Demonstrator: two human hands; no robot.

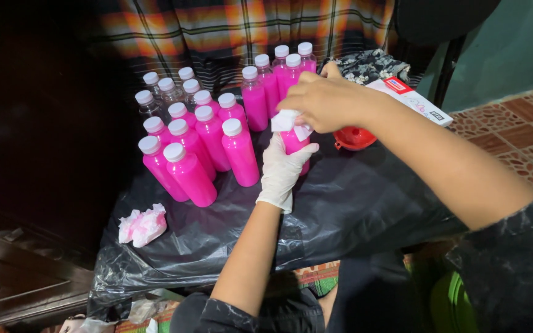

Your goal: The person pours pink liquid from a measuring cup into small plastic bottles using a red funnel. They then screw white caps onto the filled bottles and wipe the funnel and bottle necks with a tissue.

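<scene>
Right of the full bottles (202, 145), left hand (282, 169) is clamped on a pink bottle (295, 143); right hand (322, 98) pinches a tissue (285, 120) at its neck. Probably heavy, slippery plastic; hold mid-body.

Gloved left hand (282, 169) gripping upright, bare right hand (322, 102) curled above.

Our left hand (282, 169): white disposable glove, wrinkled, cuff ending at the wrist. Our right hand (323, 98): ungloved. Both our arms: dark, faintly speckled sleeves pushed up near the elbows, forearms uncovered.
</scene>
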